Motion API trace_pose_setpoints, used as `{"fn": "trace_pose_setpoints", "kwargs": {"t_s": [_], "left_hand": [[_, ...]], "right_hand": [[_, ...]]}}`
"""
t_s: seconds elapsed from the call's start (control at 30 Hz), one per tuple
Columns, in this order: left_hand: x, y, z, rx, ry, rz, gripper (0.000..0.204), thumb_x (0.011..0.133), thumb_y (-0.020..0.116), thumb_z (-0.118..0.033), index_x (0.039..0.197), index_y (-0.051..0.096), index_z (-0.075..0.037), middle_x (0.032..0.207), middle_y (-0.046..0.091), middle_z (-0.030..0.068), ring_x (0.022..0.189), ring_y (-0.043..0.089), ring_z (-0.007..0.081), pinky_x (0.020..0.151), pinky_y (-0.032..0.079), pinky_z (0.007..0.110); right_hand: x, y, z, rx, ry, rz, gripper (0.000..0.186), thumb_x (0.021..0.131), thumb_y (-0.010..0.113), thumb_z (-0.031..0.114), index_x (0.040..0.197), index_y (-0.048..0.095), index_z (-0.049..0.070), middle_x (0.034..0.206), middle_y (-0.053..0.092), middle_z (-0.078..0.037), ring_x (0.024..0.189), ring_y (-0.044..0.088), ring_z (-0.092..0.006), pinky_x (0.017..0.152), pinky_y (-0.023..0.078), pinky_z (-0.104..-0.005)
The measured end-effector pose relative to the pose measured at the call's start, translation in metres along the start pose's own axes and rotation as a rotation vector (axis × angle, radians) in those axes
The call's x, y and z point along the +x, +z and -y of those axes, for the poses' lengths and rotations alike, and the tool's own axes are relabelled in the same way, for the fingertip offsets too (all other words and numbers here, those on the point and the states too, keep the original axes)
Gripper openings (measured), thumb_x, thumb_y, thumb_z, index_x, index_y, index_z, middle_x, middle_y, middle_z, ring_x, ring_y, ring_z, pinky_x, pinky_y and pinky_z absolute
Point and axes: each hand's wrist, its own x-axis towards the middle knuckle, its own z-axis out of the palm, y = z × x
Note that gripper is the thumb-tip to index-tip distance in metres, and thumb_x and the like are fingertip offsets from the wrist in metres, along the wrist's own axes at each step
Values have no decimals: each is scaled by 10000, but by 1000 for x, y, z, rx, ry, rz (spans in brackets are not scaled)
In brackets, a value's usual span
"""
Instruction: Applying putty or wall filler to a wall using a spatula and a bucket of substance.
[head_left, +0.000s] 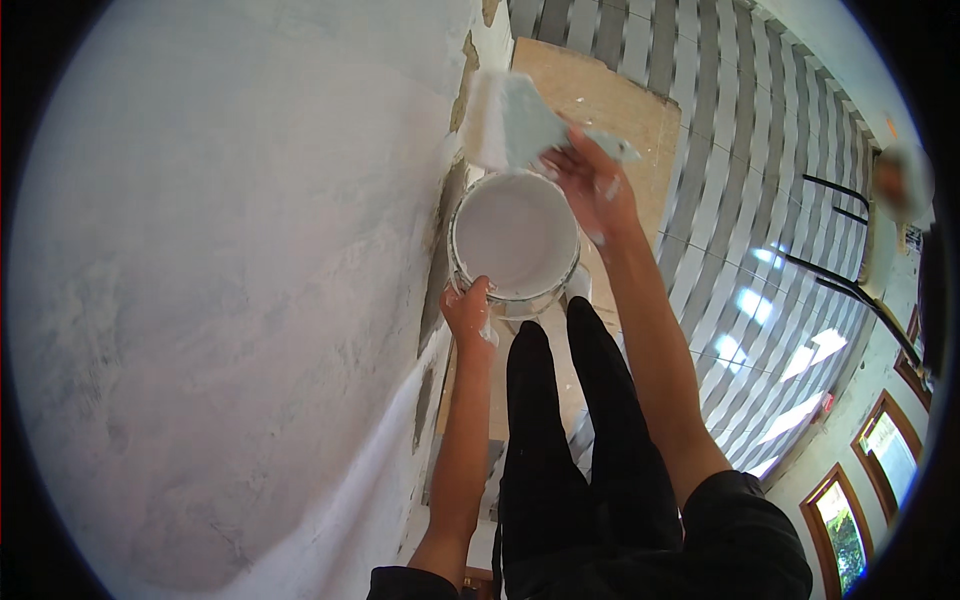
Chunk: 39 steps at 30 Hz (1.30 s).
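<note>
In front of me is a round bucket (pixel 513 305) with whitish paint (pixel 515 235) inside and smears along its rim. My left hand (pixel 468 312) grips the rim on the near left side, and white paint marks its skin. Above the bucket's far edge, my right hand (pixel 592 185) holds a wide flat paintbrush (pixel 535 125) by its pale grey-green handle. The brush's broad whitish end points left toward the wall, slightly blurred. White spots show on the right hand and wrist too.
A pale, patchy wall (pixel 230 280) fills the left side, with chipped plaster (pixel 465 80) along its edge. A tan board (pixel 640 140) lies on the striped tile floor (pixel 720 200). Black rods (pixel 845 290) jut in at the right, above wood-framed windows (pixel 840 520). My black-clad legs (pixel 540 430) are below the bucket.
</note>
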Motion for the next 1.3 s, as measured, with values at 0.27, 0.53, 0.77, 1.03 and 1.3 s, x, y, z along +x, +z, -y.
{"fn": "trace_pose_setpoints", "kwargs": {"t_s": [0.27,0.53,0.77,1.03,1.3], "left_hand": [[0,6,3,37,-2,23,207,669,624,-45,873,597,-64,783,599,9,659,548,147,557,421,293],[1,-5,17,34,-38,-3,231,648,610,-30,877,595,-60,803,602,12,676,546,148,579,426,284],[-8,-3,17,87,-75,-33,247,638,614,-21,881,594,-58,820,601,15,687,543,145,597,421,278],[-13,-1,15,85,-43,-29,199,644,604,-9,843,598,-4,800,602,22,698,542,152,646,426,287],[-6,-10,25,89,-57,-7,244,637,605,13,880,599,1,851,626,47,731,573,176,658,437,289]], "right_hand": [[84,31,-23,-8,-52,107,407,915,594,218,1231,535,-32,1113,628,-141,993,625,-233,899,506,-344],[97,-10,-22,-143,-138,-80,311,884,626,176,1118,591,-26,1024,656,-146,879,663,-237,834,546,-362],[102,42,-21,-330,-211,-56,260,854,637,160,1007,600,-47,960,654,-154,805,670,-227,773,568,-353],[64,85,31,-221,-301,212,187,860,598,100,1003,613,-19,967,652,-141,810,674,-261,788,566,-384],[61,96,22,93,-221,326,227,894,596,130,1085,570,10,957,655,-128,852,675,-264,810,554,-391]]}}
